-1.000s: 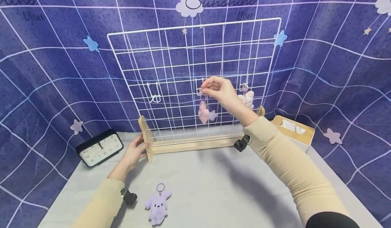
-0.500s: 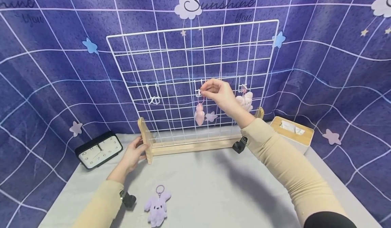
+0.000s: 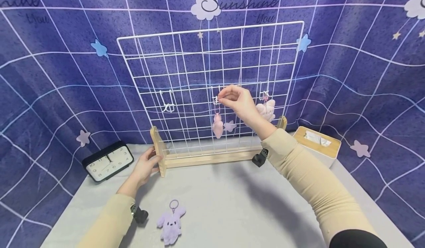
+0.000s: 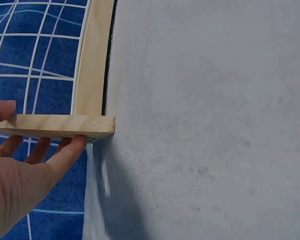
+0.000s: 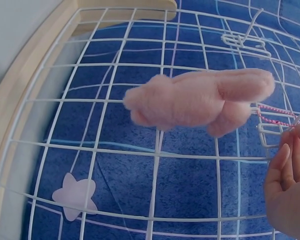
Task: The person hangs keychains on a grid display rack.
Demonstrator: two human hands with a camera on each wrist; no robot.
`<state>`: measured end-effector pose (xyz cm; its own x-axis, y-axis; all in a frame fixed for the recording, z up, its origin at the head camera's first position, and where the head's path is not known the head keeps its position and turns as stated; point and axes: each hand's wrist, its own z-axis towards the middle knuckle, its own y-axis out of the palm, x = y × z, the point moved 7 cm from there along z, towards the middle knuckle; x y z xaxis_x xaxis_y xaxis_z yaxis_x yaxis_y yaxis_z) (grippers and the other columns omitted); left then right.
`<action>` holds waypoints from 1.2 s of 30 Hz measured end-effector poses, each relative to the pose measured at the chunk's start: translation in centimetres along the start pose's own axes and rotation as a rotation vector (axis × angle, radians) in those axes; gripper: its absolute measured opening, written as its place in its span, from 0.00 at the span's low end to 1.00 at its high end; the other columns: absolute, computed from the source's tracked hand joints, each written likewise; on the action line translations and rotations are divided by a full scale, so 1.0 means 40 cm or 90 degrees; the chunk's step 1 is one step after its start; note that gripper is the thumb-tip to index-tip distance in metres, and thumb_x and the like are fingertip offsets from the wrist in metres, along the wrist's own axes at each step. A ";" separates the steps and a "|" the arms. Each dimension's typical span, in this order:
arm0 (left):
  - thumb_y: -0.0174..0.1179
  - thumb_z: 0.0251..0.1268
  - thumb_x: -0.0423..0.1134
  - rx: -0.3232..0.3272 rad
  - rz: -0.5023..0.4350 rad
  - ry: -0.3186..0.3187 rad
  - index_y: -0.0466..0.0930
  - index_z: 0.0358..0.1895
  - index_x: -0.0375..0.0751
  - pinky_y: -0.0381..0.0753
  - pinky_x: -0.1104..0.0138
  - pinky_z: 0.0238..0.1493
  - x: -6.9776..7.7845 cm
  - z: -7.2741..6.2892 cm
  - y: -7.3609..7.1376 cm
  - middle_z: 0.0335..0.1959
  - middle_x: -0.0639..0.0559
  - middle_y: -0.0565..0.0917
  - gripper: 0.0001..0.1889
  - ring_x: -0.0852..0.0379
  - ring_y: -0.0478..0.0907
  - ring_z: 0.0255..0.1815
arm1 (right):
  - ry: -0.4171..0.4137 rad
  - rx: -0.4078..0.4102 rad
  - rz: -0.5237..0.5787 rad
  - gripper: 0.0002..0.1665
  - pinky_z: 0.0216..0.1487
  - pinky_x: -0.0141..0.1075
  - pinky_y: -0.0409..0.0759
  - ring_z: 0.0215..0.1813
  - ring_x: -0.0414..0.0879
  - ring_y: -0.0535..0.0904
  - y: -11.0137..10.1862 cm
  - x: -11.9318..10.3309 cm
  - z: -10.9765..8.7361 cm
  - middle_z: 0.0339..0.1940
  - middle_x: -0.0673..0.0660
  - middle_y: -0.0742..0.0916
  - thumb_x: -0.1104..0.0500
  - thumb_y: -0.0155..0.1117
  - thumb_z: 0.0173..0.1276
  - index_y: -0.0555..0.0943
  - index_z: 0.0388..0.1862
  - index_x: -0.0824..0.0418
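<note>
My right hand (image 3: 239, 102) pinches the pink bead chain (image 5: 275, 109) of a pink plush keychain (image 5: 190, 100) at the middle white hook (image 3: 215, 100) of a wire grid rack (image 3: 186, 71). The plush hangs below the fingertips, in front of the grid. With thumb on one side and fingers on the other, my left hand (image 3: 145, 166) grips the wooden end foot (image 4: 55, 123) of the rack. A pale plush keychain (image 3: 266, 109) hangs from the right hook, partly behind the right hand. On the left hook (image 3: 168, 107) nothing hangs. A purple plush keychain (image 3: 171, 227) lies on the table near the front.
A black-framed clock (image 3: 108, 162) stands left of the rack. Behind the right arm, a box with a wooden top (image 3: 327, 148) holds a white packet (image 3: 317, 138). A blue patterned curtain (image 3: 358, 74) surrounds the grey-white table (image 3: 225, 203).
The pink plush has swung slightly left and turned, now hanging below the middle hook. My right hand stays at that hook, and my left hand keeps its grip on the wooden foot.
</note>
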<state>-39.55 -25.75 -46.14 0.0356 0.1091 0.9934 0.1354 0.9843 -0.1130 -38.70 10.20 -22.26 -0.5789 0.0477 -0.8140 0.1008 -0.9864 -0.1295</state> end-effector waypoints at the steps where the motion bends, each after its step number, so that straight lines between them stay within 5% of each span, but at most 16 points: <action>1: 0.48 0.78 0.30 0.000 0.003 0.001 0.43 0.82 0.35 0.73 0.39 0.65 0.001 0.001 0.000 0.77 0.27 0.54 0.35 0.28 0.61 0.71 | -0.002 0.001 0.000 0.08 0.50 0.34 0.85 0.42 0.47 0.85 -0.001 0.000 0.000 0.40 0.58 0.89 0.74 0.69 0.65 0.83 0.43 0.73; 11: 0.49 0.78 0.30 0.001 0.006 -0.004 0.42 0.83 0.35 0.73 0.40 0.66 0.005 0.000 0.001 0.77 0.27 0.52 0.36 0.27 0.61 0.72 | -0.002 -0.006 -0.020 0.06 0.51 0.34 0.82 0.43 0.45 0.84 -0.002 0.012 -0.013 0.44 0.63 0.89 0.71 0.69 0.67 0.84 0.42 0.67; 20: 0.49 0.78 0.30 0.001 0.002 -0.007 0.43 0.83 0.35 0.71 0.39 0.67 0.006 -0.003 0.001 0.77 0.27 0.53 0.36 0.28 0.61 0.72 | -0.018 -0.014 -0.043 0.06 0.47 0.34 0.79 0.41 0.45 0.82 -0.003 0.008 -0.034 0.40 0.54 0.89 0.65 0.70 0.69 0.84 0.43 0.65; 25: 0.49 0.78 0.31 0.001 0.007 -0.007 0.42 0.83 0.35 0.72 0.40 0.67 0.004 -0.002 0.002 0.77 0.27 0.53 0.36 0.27 0.60 0.72 | -0.020 -0.028 -0.043 0.06 0.45 0.34 0.78 0.40 0.48 0.82 -0.007 0.006 -0.056 0.40 0.63 0.89 0.66 0.69 0.69 0.84 0.43 0.66; 32: 0.49 0.78 0.30 0.001 0.004 -0.005 0.43 0.82 0.33 0.72 0.39 0.66 0.004 -0.003 0.001 0.77 0.26 0.54 0.36 0.27 0.61 0.72 | -0.031 -0.065 -0.013 0.06 0.39 0.31 0.80 0.34 0.42 0.79 0.004 -0.021 -0.104 0.38 0.59 0.88 0.68 0.68 0.69 0.83 0.43 0.69; 36: 0.48 0.77 0.30 0.001 0.009 -0.001 0.44 0.82 0.33 0.71 0.38 0.66 0.010 -0.001 0.000 0.76 0.26 0.55 0.36 0.27 0.61 0.71 | -0.038 -0.087 0.026 0.05 0.38 0.30 0.82 0.36 0.46 0.81 0.020 -0.037 -0.131 0.40 0.68 0.86 0.71 0.67 0.68 0.83 0.42 0.71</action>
<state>-39.50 -25.70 -45.73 0.0358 0.1228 0.9918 0.1336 0.9829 -0.1265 -33.54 10.15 -24.14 -0.6190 -0.0052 -0.7853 0.2322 -0.9565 -0.1767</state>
